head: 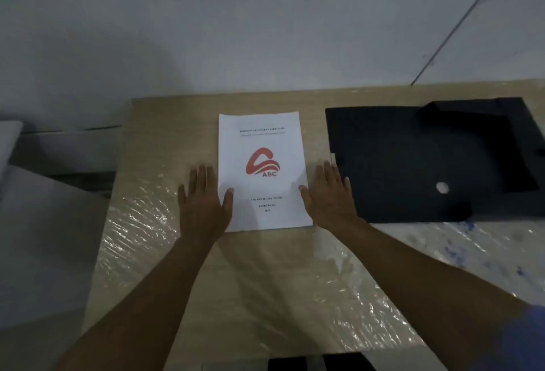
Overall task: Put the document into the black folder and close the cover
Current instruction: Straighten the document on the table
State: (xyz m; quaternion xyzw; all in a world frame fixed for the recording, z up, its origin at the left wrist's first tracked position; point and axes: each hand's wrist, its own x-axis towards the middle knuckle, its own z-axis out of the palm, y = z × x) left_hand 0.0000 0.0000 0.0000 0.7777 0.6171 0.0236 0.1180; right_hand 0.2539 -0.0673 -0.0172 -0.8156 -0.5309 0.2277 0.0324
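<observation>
A white document (262,134) with a red ABC logo lies flat on the wooden table (165,123), near its far edge. My left hand (203,202) rests flat at the document's left edge, thumb on the paper. My right hand (330,196) lies flat at its right edge, thumb touching the sheet. Both hands have fingers spread and hold nothing. The black folder (413,164) lies to the right of the document, its cover open, with a round hole (442,187) showing in it. My right hand's fingertips are close to the folder's left edge.
Clear plastic wrap (141,223) covers much of the table top. A grey wall (265,31) stands right behind the table. A dark object (318,363) sits at the table's near edge. The floor and a pale surface (35,238) lie to the left.
</observation>
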